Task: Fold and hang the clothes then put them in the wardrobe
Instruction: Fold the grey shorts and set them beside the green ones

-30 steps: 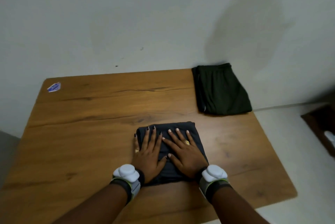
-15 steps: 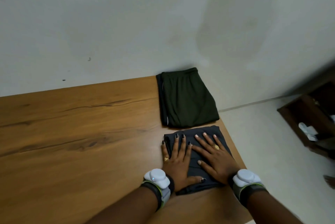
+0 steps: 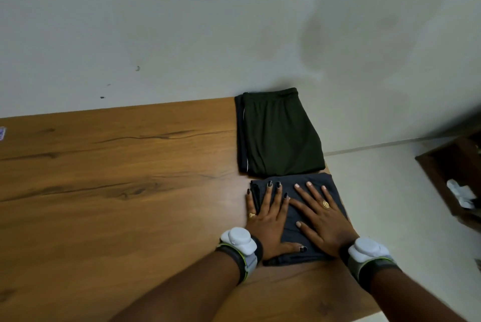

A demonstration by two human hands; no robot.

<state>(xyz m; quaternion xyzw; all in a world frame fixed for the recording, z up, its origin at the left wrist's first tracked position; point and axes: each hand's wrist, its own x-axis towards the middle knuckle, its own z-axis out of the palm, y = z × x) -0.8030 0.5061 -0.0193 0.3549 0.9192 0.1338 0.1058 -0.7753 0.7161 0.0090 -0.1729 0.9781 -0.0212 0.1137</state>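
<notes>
A dark grey garment point(image 3: 290, 181) is seen folded into a compact, thick rectangle. Its top is smooth, and layered folds are shown along its left side. It is laid at the right edge of the wooden table point(image 3: 117, 178), just in front of a dark green folded garment point(image 3: 279, 136), with the two nearly touching.

Both hands are laid flat upon the grey cloth with fingers straight and spread, and nothing is clasped. The left hand point(image 3: 268, 220) is set over the left part, its little finger lying along the cloth's left edge and its thumb stretched towards the near edge. The right hand point(image 3: 322, 222) is pressed over the right part. Bare cloth is left showing between the hands and beyond the fingertips. A white device is worn on the left wrist point(image 3: 238, 239) and another on the right wrist point(image 3: 367, 250).
</notes>
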